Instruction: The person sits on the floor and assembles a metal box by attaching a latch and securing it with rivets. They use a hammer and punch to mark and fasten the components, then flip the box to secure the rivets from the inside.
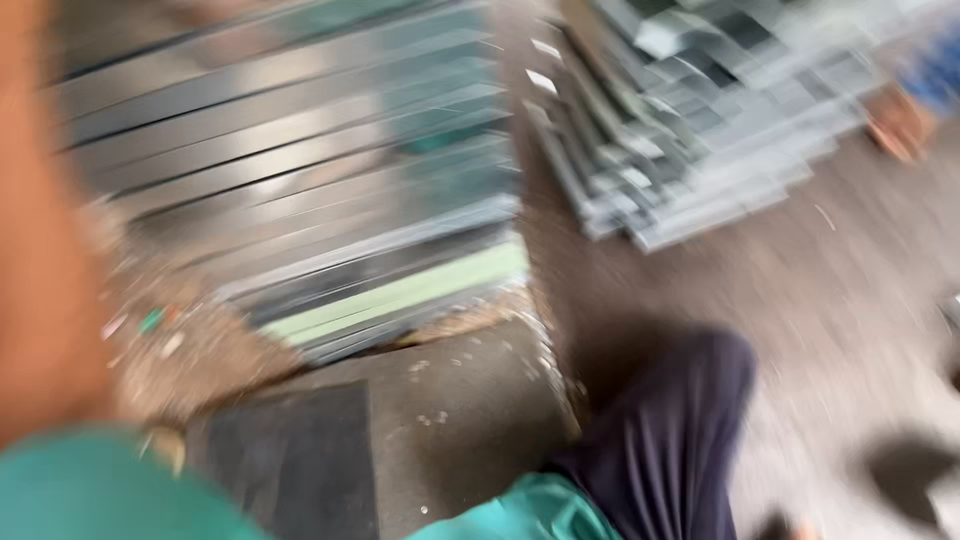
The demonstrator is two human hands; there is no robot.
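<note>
I have a badly blurred view here, and neither hand shows in it. A broad orange-brown blur runs down the left edge, probably my left forearm [40, 220] held close to the lens. It ends in a teal sleeve [90, 490] at the bottom corner. Whether the hands are open, closed or holding anything, I cannot tell; both lie outside the picture.

Nearest to that arm, just to its right, is a stack of long grey metal strips [300, 170], lying flat and parallel, edges stepped like a fanned deck. One pale green strip [400, 295] sits near the lower edge of the pile. I judge they are laid flat and aligned so single pieces can be slid off the side.

Below the pile, a dark flat slab [400, 440] lies on the floor, speckled with pale bits. Sawdust-like brown debris [190, 350] is scattered between it and the arm.

Further right, well apart from the arm, a second heap of grey channel-shaped sections [700, 120] rests on the bare concrete floor [830, 300], stacked loosely at an angle. My knee in dark trousers [670, 440] bends up at the bottom centre, which suggests I am crouching low beside the material.
</note>
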